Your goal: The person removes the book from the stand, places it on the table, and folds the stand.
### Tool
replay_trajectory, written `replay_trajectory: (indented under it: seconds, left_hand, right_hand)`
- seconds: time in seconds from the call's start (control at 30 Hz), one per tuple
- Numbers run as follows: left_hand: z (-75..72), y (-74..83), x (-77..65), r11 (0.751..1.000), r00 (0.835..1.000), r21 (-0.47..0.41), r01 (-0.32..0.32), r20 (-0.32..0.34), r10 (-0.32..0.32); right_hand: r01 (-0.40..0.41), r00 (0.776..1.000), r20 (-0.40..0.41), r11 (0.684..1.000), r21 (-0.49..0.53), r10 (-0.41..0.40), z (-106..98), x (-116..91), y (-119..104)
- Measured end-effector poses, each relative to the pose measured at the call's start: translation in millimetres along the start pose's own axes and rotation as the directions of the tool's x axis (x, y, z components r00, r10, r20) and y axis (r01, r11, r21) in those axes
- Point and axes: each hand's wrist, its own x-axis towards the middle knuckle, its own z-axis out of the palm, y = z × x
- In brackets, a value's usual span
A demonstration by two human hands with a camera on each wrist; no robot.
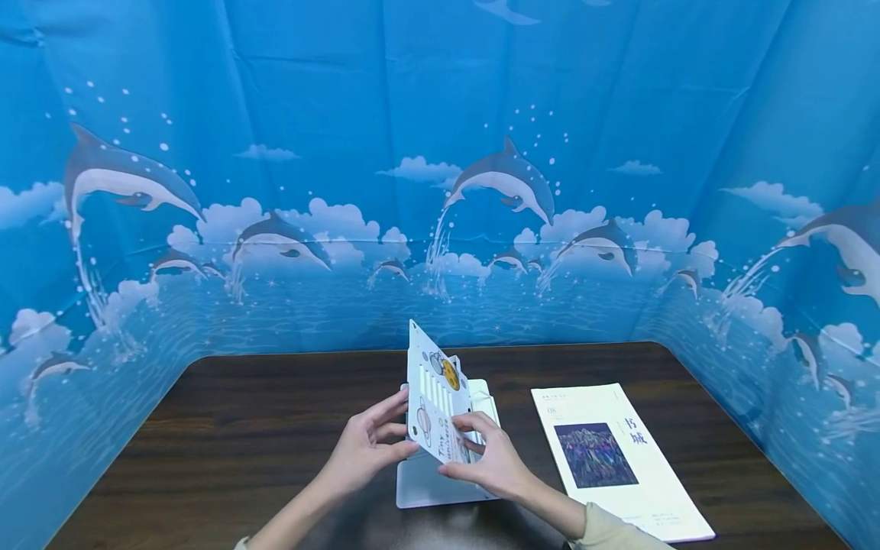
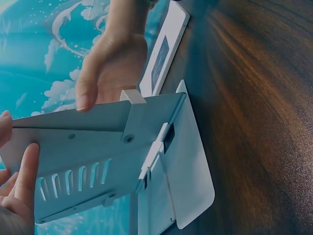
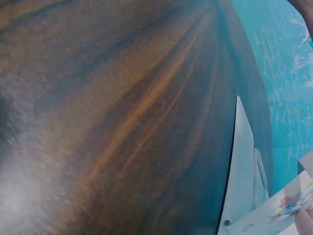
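Note:
A white folding book stand stands in front of me, its slotted panel tilted up from a flat base. Cartoon planets and the words "Tiny universe" are printed on the panel's face. My left hand holds the panel's left edge; in the left wrist view its fingers lie against the plain back. At the near right corner, my right hand pinches the panel between thumb and fingers. The left wrist view also shows the hinge joining panel and base. Only a fingertip of the right hand shows in the right wrist view.
To the right of the stand lies a white book with a dark picture on its cover. The dark wooden table is enclosed at the back and sides by a blue dolphin-print curtain.

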Motion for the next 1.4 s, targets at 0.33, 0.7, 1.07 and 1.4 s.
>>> replay_trajectory:
  seconds: [0.33,0.7,1.07,1.4]
  left_hand:
    - [-9.6,-2.4,-9.3,0.997,0.997,-0.047,0.069,-0.024,-0.070]
    - [-27.4,-8.8,-25.1,0.979,0.975,-0.051,0.196,-0.091,-0.200]
    - [-33.8,-18.9,-35.2,0.967,0.960,-0.016,0.254,-0.114,-0.254]
    - [-38.0,-29.4,-40.3,0.943,0.932,0.027,0.333,-0.164,-0.324]
  right_hand:
    - [-0.074,0.997,0.018,0.991,0.113,0.073,1,-6,4]
    - [-0.148,0.989,0.018,0.982,0.117,0.147,6,-7,12]
    - [-0.098,0.995,0.020,0.993,0.068,0.097,5,-10,16]
    - [-0.019,0.999,0.046,0.999,-0.036,0.020,7,-11,19]
